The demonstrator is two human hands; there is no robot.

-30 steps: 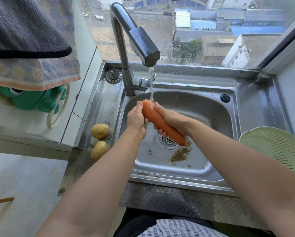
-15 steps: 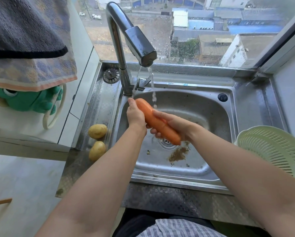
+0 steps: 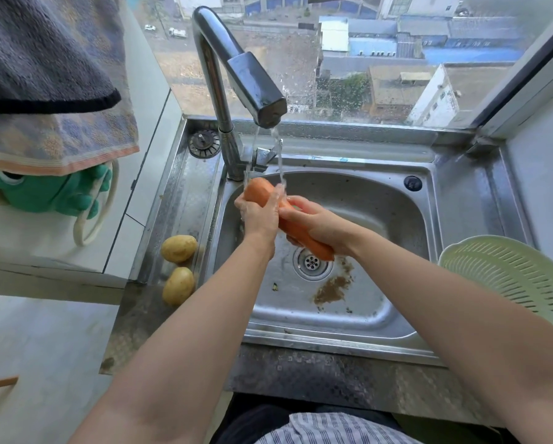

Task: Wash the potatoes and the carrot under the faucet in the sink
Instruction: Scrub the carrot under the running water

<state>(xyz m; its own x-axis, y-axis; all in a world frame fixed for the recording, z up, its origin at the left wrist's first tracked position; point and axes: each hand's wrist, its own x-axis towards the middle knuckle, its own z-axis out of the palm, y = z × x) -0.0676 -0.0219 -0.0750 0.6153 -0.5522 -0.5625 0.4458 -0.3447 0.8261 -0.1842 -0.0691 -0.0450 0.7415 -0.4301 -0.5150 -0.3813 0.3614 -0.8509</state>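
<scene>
Under the faucet (image 3: 256, 91), grips the carrot (image 3: 310, 243) slantwise with left hand (image 3: 259, 216) and right hand (image 3: 320, 222) to rinse its whole length.

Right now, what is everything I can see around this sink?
carrot: one, orange, under the running water
potatoes: two, yellowish, steel ledge left of the basin
faucet: one, chrome, behind the basin
sink: one, steel, dirt near its drain
colander: one, pale green, right of the sink
strainer plug: one, metal, left of the faucet
towels: two, grey and patterned, hanging upper left
frog figure: one, green, below the towels
hands: left hand, right hand, both gripping the carrot
</scene>
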